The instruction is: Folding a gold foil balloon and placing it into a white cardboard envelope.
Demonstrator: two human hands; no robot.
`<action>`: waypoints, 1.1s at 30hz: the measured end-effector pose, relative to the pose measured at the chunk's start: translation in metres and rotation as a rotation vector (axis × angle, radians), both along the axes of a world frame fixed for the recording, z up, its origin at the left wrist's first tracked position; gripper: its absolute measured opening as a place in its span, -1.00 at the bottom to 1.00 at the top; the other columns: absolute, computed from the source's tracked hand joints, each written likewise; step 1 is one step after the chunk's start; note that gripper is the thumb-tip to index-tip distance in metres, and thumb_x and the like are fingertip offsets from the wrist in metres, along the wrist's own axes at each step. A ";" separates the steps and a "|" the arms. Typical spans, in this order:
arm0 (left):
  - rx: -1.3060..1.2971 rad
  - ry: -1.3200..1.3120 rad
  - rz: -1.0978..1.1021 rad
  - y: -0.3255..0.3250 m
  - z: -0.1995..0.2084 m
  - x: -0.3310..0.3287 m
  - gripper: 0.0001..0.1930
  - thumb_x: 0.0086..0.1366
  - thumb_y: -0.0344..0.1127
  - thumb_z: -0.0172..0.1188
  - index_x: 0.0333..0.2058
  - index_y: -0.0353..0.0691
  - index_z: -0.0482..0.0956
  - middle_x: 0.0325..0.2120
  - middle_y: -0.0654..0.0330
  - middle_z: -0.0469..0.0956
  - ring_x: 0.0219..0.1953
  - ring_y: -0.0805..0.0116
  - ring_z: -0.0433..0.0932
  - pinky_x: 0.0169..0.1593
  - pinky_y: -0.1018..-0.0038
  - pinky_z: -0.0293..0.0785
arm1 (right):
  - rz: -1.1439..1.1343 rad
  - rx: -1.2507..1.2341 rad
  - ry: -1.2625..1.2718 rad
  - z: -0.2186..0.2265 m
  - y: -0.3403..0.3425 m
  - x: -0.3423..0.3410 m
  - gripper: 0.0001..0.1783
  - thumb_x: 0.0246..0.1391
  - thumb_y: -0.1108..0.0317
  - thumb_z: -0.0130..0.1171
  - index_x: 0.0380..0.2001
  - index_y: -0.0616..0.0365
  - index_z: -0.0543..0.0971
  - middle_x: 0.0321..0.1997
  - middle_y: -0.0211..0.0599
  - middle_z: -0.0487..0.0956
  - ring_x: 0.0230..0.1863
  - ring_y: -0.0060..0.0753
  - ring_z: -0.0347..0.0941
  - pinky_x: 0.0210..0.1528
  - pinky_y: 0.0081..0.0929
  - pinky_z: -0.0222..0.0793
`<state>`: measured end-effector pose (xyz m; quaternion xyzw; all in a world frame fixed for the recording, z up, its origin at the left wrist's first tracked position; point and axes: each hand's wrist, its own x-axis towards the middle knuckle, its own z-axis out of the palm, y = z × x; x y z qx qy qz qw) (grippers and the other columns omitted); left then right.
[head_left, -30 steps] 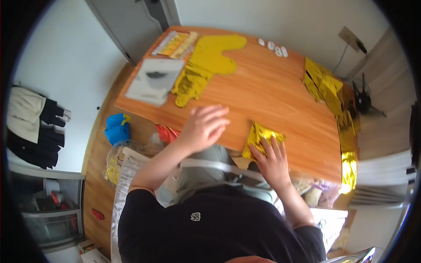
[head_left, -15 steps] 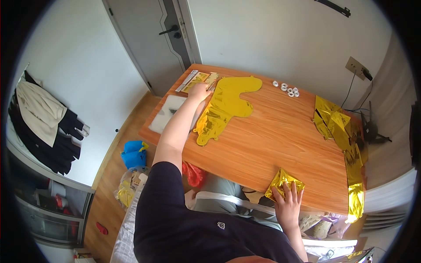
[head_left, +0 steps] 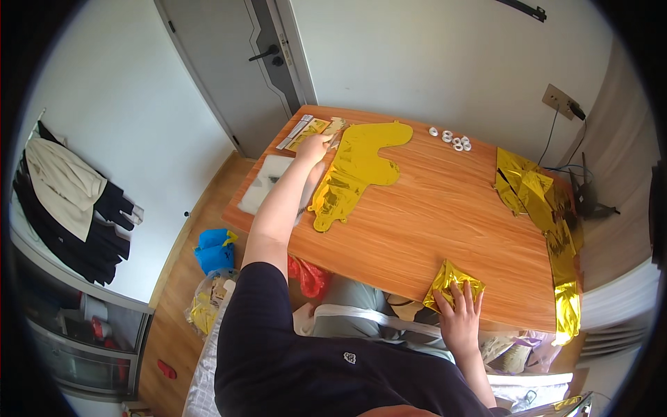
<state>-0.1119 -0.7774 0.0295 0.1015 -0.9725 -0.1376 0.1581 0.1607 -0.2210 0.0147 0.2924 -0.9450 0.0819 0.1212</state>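
My left hand (head_left: 314, 149) reaches to the far left of the table, fingers drawn together at a small cream and gold piece (head_left: 336, 128); what they grip, if anything, is hidden. Beside it lie a flat yellow and white packet (head_left: 306, 132) and a clear plastic sheet or bag (head_left: 262, 186), partly under my forearm. Just right of that hand, a large flat gold foil balloon (head_left: 361, 154) lies uninflated. My right hand (head_left: 461, 323) rests with fingers spread on a folded piece of gold foil (head_left: 445, 281) at the table's near edge.
Several small white rolls (head_left: 457, 142) sit at the back of the wooden table (head_left: 445, 215). Crumpled gold foil (head_left: 528, 184) drapes along its right side, near a black device (head_left: 588, 201) with cables. A blue bag (head_left: 214, 250) stands on the floor at left.
The view has shifted slightly. My left hand stays by the cream and gold piece, and my right hand keeps its place on the folded foil with its fingers slightly shifted.
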 end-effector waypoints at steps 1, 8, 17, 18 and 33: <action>0.021 0.034 0.041 0.007 0.000 -0.003 -0.62 0.42 -0.30 0.17 0.18 0.04 0.65 -0.02 0.08 0.68 0.03 0.09 0.65 0.04 0.21 0.56 | -0.005 -0.002 0.003 0.000 0.001 0.001 -0.44 0.11 0.37 0.30 0.21 -0.26 0.60 0.35 -0.12 0.41 0.47 0.25 0.22 0.53 0.47 -0.06; 0.043 0.088 -0.066 -0.009 0.006 0.002 -0.71 0.35 -0.37 0.16 0.03 -0.07 0.64 -0.19 0.15 0.74 -0.10 0.09 0.69 -0.07 0.22 0.57 | 0.022 -0.015 0.018 -0.002 0.001 0.000 -0.44 0.14 0.32 0.27 0.24 -0.28 0.58 0.36 -0.07 0.42 0.46 0.30 0.22 0.49 0.48 -0.01; -0.255 -0.125 -0.026 0.004 0.035 0.001 -0.85 0.35 -0.38 0.15 -0.12 -0.14 0.49 -0.25 0.05 0.69 -0.10 0.00 0.68 -0.09 0.12 0.56 | 0.019 -0.039 0.025 0.000 -0.003 -0.003 -0.45 0.12 0.36 0.30 0.22 -0.25 0.60 0.34 -0.12 0.41 0.46 0.25 0.22 0.49 0.44 0.03; -0.295 -0.021 -0.037 -0.001 0.040 0.006 -0.81 0.37 -0.39 0.13 -0.06 -0.14 0.50 -0.23 0.03 0.68 -0.09 -0.03 0.67 -0.07 0.10 0.56 | 0.035 -0.040 0.021 0.002 -0.003 -0.004 -0.45 0.12 0.36 0.31 0.21 -0.26 0.61 0.34 -0.13 0.42 0.46 0.24 0.22 0.48 0.42 0.05; 1.036 0.147 -0.282 0.142 0.127 0.207 -0.69 0.36 -0.39 0.34 0.06 -0.26 0.65 -0.19 0.32 0.66 -0.21 0.57 0.59 -0.18 0.54 0.54 | 0.086 -0.089 -0.009 0.003 0.020 0.002 -0.46 0.11 0.37 0.31 0.19 -0.29 0.62 0.34 -0.15 0.45 0.46 0.23 0.25 0.48 0.31 0.11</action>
